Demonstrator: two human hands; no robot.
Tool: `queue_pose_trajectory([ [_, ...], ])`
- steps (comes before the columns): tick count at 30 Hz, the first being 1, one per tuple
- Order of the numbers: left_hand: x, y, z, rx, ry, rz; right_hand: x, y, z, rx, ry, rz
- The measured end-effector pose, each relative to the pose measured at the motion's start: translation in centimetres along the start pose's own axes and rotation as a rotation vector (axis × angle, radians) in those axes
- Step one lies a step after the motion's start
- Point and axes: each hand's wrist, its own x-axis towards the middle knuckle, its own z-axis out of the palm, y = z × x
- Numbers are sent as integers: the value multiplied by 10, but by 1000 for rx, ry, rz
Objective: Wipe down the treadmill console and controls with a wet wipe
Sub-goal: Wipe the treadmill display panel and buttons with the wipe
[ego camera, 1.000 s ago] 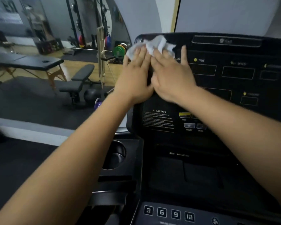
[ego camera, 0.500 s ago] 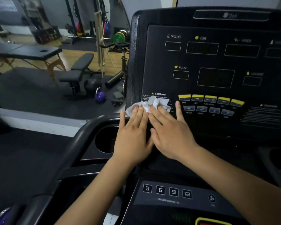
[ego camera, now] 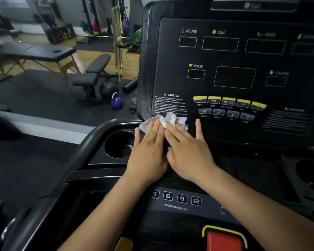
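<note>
The black treadmill console [ego camera: 234,73] fills the upper right, with dark display windows and a row of yellow and grey buttons [ego camera: 228,102]. A crumpled white wet wipe [ego camera: 172,120] lies against the console's lower left corner, just under the CAUTION label. My left hand [ego camera: 149,147] and my right hand [ego camera: 187,151] lie side by side with straight fingers, pressing the wipe flat to the panel. Wet streaks show on the console's left edge. Below my wrists sit the incline keys [ego camera: 176,198] marked 6, 9, 12.
A round cup holder [ego camera: 118,144] is left of my left hand, another at the far right [ego camera: 310,171]. A red stop button [ego camera: 223,240] with a yellow rim sits at the bottom. Beyond the handrail [ego camera: 87,147] are a weight bench [ego camera: 92,75], a purple kettlebell [ego camera: 117,102] and a massage table [ego camera: 34,51].
Both hands slid the wipe from the console's top left corner down its left side to the bottom left corner. The upper display is now uncovered.
</note>
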Motion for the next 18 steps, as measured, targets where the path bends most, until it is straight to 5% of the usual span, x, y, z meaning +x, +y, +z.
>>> queue_pose_trajectory([
  [18, 64, 223, 40, 239, -171, 383, -151, 171, -45, -79, -103, 439],
])
